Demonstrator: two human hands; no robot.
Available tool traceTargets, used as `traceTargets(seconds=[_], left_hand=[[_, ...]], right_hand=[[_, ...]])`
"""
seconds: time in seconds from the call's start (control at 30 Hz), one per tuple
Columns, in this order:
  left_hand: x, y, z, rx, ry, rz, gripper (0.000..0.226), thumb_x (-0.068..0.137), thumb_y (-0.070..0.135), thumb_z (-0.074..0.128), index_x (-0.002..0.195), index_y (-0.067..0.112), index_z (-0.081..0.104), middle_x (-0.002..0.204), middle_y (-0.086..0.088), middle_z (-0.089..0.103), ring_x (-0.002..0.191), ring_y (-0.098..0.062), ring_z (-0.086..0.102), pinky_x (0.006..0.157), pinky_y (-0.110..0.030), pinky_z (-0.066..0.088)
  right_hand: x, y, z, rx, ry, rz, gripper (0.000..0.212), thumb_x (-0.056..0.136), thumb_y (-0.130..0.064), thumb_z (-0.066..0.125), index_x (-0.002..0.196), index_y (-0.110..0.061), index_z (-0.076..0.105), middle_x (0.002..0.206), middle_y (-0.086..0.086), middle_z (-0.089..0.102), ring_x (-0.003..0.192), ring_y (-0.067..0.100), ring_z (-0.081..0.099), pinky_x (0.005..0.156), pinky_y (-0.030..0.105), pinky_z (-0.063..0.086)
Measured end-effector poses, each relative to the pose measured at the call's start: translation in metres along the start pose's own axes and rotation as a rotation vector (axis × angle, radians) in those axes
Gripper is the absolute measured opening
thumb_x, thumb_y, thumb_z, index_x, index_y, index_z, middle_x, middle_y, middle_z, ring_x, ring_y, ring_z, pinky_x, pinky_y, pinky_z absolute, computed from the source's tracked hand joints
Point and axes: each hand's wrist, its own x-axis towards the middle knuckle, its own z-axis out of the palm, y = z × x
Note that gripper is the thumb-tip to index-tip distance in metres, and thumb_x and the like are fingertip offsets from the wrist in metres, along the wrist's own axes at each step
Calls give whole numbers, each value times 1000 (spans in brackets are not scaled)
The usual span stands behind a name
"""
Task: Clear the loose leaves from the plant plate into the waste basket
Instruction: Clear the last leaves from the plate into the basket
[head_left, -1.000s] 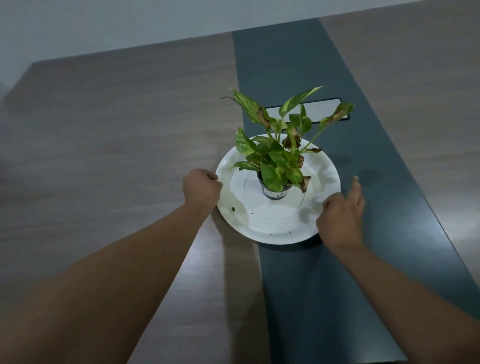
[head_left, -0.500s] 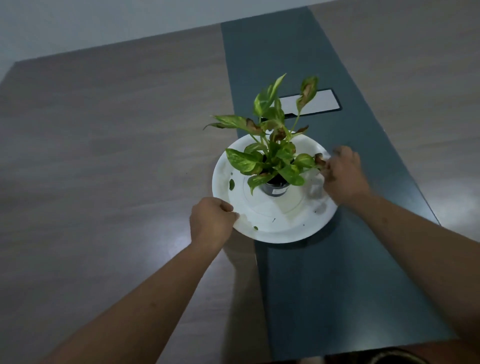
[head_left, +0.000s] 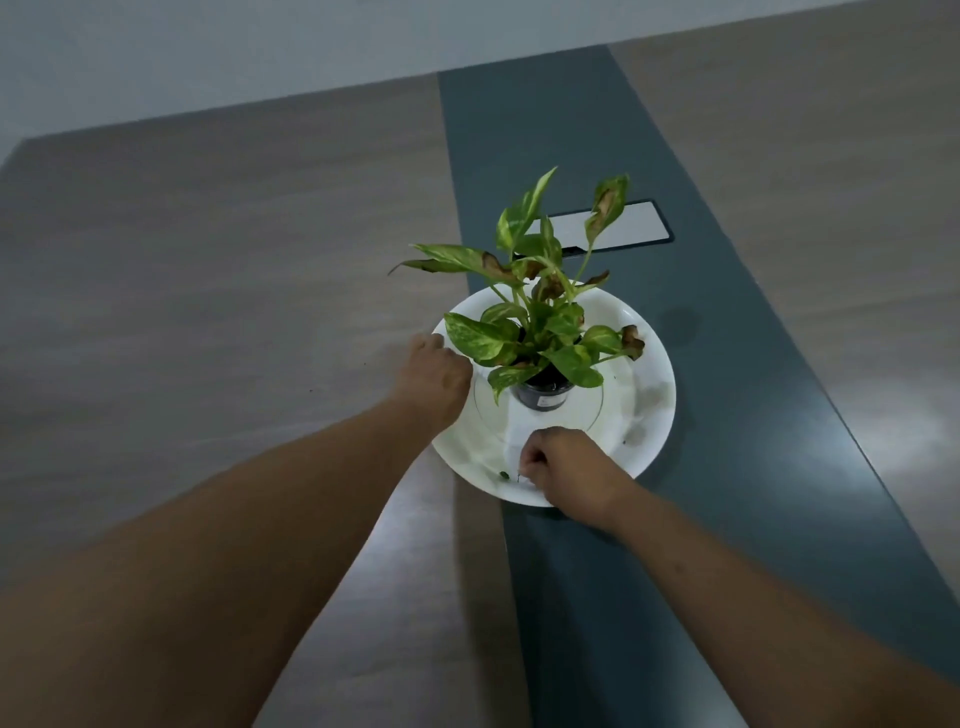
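Observation:
A white plate (head_left: 652, 410) lies on the table with a small dark pot (head_left: 543, 395) at its middle. The potted plant (head_left: 540, 322) has green leaves, some with brown tips. My left hand (head_left: 434, 376) is curled on the plate's left rim. My right hand (head_left: 569, 467) rests on the near part of the plate, its fingertips pinched together on a thin dark leaf scrap. A small green leaf bit (head_left: 503, 474) lies just left of those fingertips. No waste basket is in view.
The plate straddles a wooden tabletop (head_left: 234, 291) and a dark grey-blue strip (head_left: 649, 597) running down its middle. A pale rectangular cable hatch (head_left: 623, 228) sits in the strip behind the plant. A wall stands beyond the far edge.
My right hand moved from the plate's right side to its near edge and pinched shut. My left hand slid from the near-left rim up the left rim. The plate and plant have turned.

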Motion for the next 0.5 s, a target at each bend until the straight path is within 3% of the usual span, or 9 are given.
traceTargets(seconds=[0.1,0.2,0.33,0.5], left_hand=[[0,1,5,8,28,-20,27,92,16,43,105,15,66,114,-7,66,114,-29,50,93,-37,34],[-3,1,10,-17,66,-29,29,90,13,41,102,13,67,109,-8,66,111,-30,49,89,-39,35],[-6,0,16,-6,109,-18,30,91,13,41,102,13,68,108,-7,65,111,-30,48,89,-40,35],[-7,-3,22,-79,113,-4,31,92,14,43,107,17,70,108,-6,63,109,-29,48,91,-37,35]], right_hand=[[6,-3,6,24,-22,-20,15,85,-7,56,91,-9,70,93,3,72,87,18,66,79,35,54],[10,-5,8,-9,-43,-80,23,88,-8,58,108,-8,68,104,7,70,97,20,65,87,32,51],[19,-3,9,-173,-76,-170,18,84,-10,56,95,0,66,96,16,68,92,30,61,82,44,50],[22,-5,6,-183,-107,-205,20,89,-13,56,102,-15,71,102,8,66,92,23,61,83,33,48]])
